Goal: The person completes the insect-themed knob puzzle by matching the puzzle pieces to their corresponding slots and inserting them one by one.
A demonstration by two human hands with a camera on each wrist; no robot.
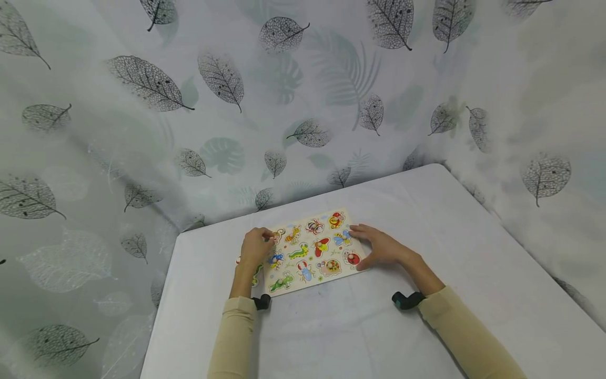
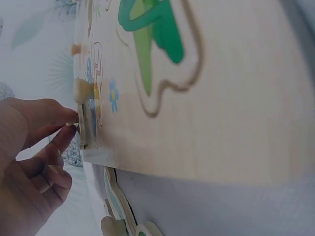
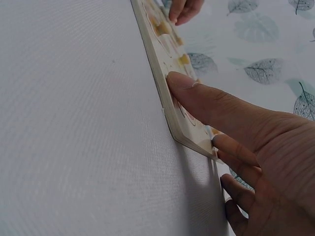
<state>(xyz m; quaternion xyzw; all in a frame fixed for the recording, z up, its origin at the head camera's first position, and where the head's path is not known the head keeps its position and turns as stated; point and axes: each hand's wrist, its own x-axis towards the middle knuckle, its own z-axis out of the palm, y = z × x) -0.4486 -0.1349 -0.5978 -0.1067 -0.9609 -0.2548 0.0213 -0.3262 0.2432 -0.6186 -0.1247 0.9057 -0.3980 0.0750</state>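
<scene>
A wooden peg puzzle board (image 1: 310, 284) with painted insects and other small animals lies on the white table. My left hand (image 1: 254, 246) is at its upper left corner, thumb and forefinger pinching a puzzle piece next to the snail picture (image 1: 279, 235). In the left wrist view those fingertips (image 2: 71, 118) meet at the board's edge, close to a wooden knob (image 2: 83, 91); the pinched piece is mostly hidden. Across the board, my right hand (image 1: 385, 246) rests on the right edge with fingers spread. Its thumb (image 3: 184, 83) lies on the board's face near the corner.
Loose knobbed puzzle pieces, one of them green (image 1: 256, 276), lie left of the board, partly under the left wrist. A white cloth covers the table (image 1: 331, 337). Leaf-printed curtains (image 1: 303, 95) hang behind and on both sides.
</scene>
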